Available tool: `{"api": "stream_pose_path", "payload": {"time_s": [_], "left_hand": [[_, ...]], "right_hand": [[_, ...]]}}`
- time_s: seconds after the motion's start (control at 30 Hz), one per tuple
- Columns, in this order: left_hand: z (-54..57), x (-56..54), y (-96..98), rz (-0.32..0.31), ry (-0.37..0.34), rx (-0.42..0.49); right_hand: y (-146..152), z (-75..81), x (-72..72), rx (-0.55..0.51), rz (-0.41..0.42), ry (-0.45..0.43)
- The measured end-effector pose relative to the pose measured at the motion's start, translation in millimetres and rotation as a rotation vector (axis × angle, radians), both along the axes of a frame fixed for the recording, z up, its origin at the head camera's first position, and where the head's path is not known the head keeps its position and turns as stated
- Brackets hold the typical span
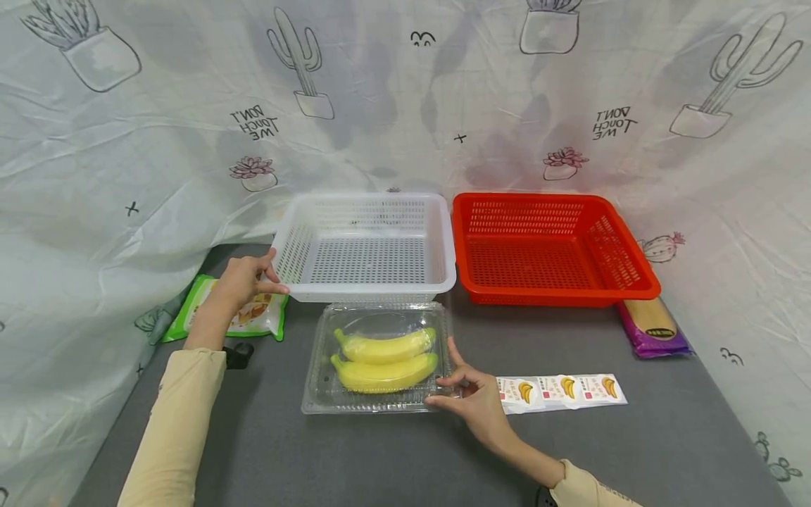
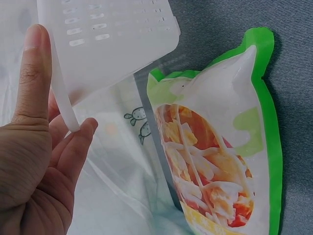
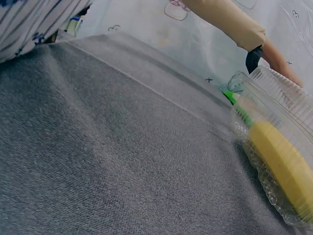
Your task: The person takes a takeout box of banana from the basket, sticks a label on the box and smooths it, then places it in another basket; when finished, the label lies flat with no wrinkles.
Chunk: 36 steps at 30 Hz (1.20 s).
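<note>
A white plastic basket [image 1: 370, 289] stands at the back, and my left hand [image 1: 246, 284] grips its left rim. In the left wrist view the thumb lies on one side of the basket's rim [image 2: 62, 98], with curled fingers on the other. Before the basket is a clear plastic clamshell box [image 1: 319, 394] holding two yellow bananas [image 1: 386, 372]. My right hand [image 1: 475, 401] holds the box's right side near the front corner, thumb at the front edge and fingers along the side. The right wrist view shows part of the box [image 3: 249, 142] but not that hand.
A red basket [image 1: 557, 296] stands to the right of the white one. A green-edged food bag [image 1: 260, 317] lies under my left forearm. A purple packet [image 1: 655, 331] is by the red basket. A strip of banana labels [image 1: 560, 391] lies right of my right hand.
</note>
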<state>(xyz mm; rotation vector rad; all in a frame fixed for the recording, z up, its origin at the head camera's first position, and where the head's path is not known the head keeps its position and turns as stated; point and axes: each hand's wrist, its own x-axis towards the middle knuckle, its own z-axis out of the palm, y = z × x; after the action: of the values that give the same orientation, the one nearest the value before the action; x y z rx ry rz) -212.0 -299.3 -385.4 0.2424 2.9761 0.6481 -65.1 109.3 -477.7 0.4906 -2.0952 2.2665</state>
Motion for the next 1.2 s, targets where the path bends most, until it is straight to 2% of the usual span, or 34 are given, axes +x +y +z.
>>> {"api": "stream_pose_path", "payload": {"time_s": [0.23,0.37,0.63,0.87,1.07,1.2], "left_hand": [[-1.4,1.0,0.5,0.006,0.009,0.012],[-1.9,0.5,0.5,0.002,0.006,0.006],[-1.8,-0.3,-0.1,-0.001,0.003,0.010],[-0.2,1.2,0.5,-0.011,0.007,-0.001],[0.1,1.9,2.3,-0.027,0.015,0.005],[4.9,4.3,2.0,-0.038,-0.014,0.012]], "right_hand": [[-4.9,-6.8,-5.1,0.036,-0.052,0.035],[-7.4,-10.9,-7.2,0.040,-0.052,0.037],[-18.6,-17.6,-9.0,0.018,-0.045,0.096],[-34.3,-17.8,-8.1,-0.021,-0.016,0.087],[-41.4,-16.9,-5.7,-0.005,-0.048,0.100],[-45.7,-16.4,-2.8,0.006,-0.069,0.144]]}}
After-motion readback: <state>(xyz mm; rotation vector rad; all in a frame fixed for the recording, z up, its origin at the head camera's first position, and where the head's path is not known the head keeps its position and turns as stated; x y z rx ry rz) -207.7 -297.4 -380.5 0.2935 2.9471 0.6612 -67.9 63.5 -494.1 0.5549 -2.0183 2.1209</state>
